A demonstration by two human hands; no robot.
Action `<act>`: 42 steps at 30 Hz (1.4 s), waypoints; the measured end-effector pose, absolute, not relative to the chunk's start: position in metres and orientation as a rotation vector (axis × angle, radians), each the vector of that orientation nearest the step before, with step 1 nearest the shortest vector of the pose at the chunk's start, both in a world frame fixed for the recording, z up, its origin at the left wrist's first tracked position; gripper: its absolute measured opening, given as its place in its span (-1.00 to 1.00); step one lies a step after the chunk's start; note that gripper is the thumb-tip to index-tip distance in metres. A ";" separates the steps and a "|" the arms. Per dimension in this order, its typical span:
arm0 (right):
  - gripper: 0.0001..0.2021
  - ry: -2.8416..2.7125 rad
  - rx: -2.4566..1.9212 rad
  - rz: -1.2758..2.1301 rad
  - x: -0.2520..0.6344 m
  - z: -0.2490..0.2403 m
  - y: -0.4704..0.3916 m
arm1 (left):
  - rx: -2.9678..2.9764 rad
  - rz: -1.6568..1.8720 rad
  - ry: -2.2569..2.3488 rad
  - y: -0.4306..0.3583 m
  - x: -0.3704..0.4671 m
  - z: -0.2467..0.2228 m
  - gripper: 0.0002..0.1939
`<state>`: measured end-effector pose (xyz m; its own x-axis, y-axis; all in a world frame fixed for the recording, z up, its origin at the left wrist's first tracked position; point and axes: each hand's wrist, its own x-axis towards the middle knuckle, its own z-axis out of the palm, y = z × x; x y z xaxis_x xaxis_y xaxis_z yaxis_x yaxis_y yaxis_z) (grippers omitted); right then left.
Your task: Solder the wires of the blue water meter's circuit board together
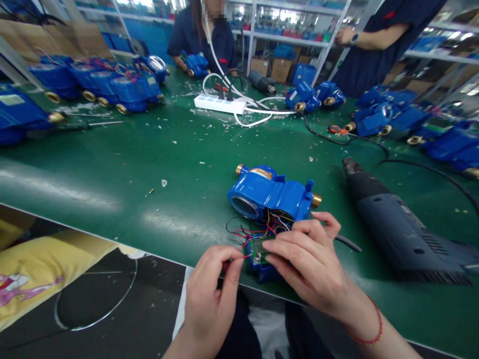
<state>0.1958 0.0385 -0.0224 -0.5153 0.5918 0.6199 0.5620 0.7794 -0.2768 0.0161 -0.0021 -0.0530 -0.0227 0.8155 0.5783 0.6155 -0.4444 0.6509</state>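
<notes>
At the near edge, a left hand [215,294] pinches one red wire [247,256]; the right hand's [312,257] bunched fingers touch one circuit board [257,245]. One heat gun [396,224] lies at three o'clock of them.

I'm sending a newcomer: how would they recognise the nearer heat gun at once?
On the green table, find the nearest, central blue housing. Right of it lies the heat gun, dark grey, its nozzle pointing away. The other heat gun lies farther back, near the white power strip.

Green tabletop [168,159], blue meters [267,192], heat guns [396,224], white power strip [220,103]
</notes>
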 end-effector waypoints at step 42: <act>-0.82 -2.648 -0.797 -0.606 0.158 -0.009 0.066 | 1.777 1.336 1.641 0.014 -0.012 -0.071 -0.72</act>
